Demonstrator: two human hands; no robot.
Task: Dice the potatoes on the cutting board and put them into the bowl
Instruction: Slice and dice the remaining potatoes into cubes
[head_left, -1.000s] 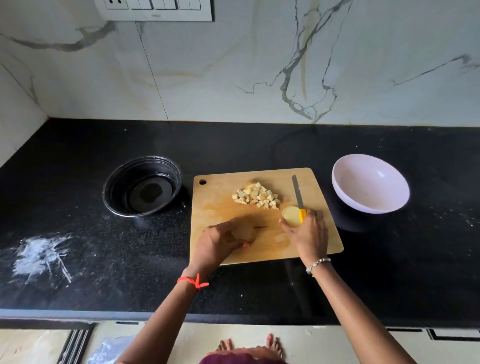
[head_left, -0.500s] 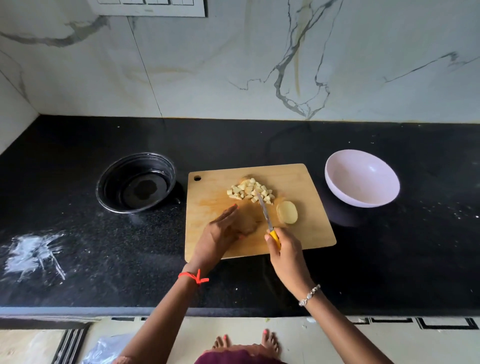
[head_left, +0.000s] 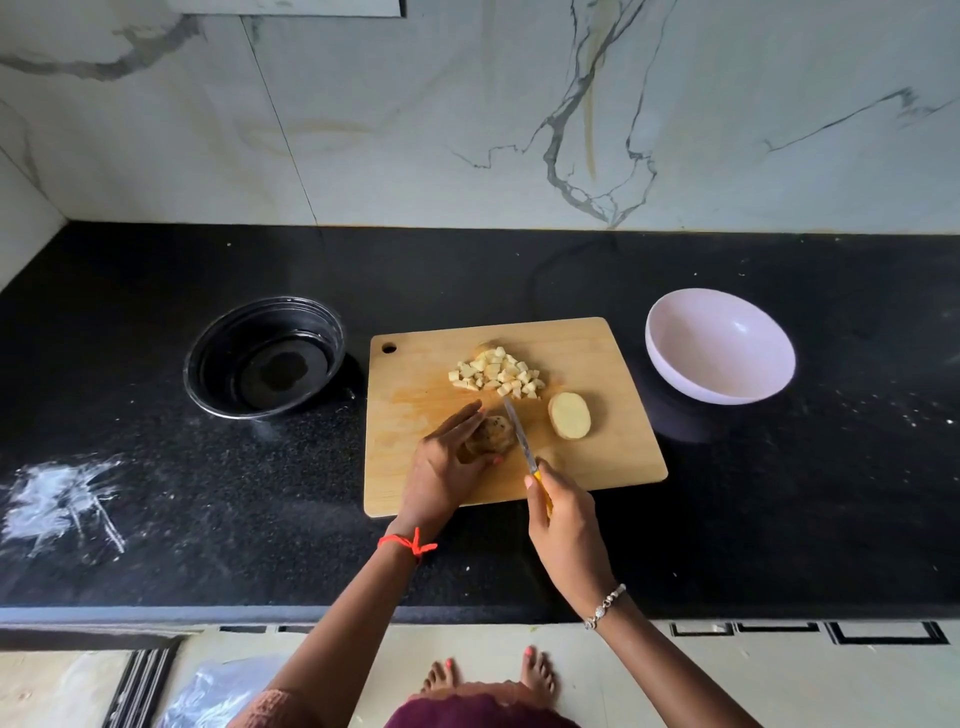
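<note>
A wooden cutting board (head_left: 415, 483) lies on the black counter. A pile of potato dice (head_left: 496, 373) sits at its far middle. A potato half (head_left: 569, 415) lies cut face up to the right. My left hand (head_left: 451, 470) holds a brown-skinned potato piece (head_left: 491, 434) down on the board, thumb at its near side. My right hand (head_left: 563, 514) grips a yellow-handled knife (head_left: 521, 436), its blade lying along the right side of that piece, tip near the dice. An empty pale pink bowl (head_left: 719, 358) stands right of the board.
A black round container (head_left: 265, 358) stands left of the board. A white powdery smear (head_left: 62, 499) marks the counter at the left. A marble wall rises behind the counter. The counter's front edge runs below my wrists, with floor and feet beneath.
My right hand drew back from the potato half toward the near edge and swung the knife left, next to the piece under my left hand. The potato half now lies uncovered.
</note>
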